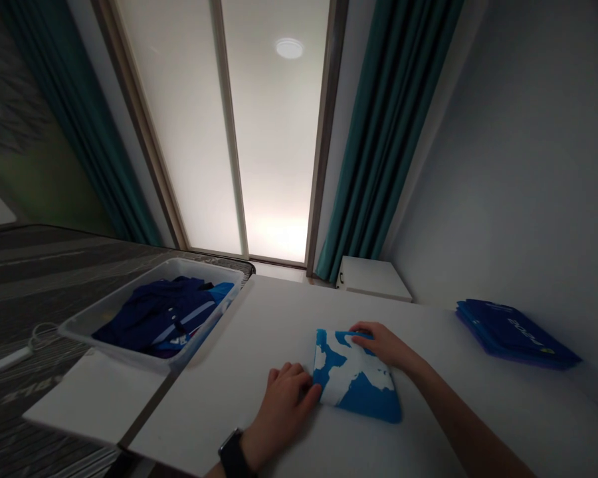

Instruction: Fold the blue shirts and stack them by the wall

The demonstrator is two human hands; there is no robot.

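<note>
A folded blue-and-white garment (359, 376) with a large patchy print lies flat on the white table. My left hand (292, 398), a black watch on its wrist, rests at the garment's left edge. Its thumb touches that edge, while the other fingers sit apart from the thumb on the tabletop, slightly bent. At the upper right edge of the same garment is my right hand (379, 344), its thumb and bent fingers closed over the border. The undersides of the right fingertips are hidden.
The white table (259, 325) carries a stack of folded dark blue garments (518, 332) at the right. On the left stands a translucent plastic bin (74, 325) holding crumpled blue clothes (169, 312). Beyond the table is a small white cabinet (373, 277). A white power strip (14, 357) lies at far left.
</note>
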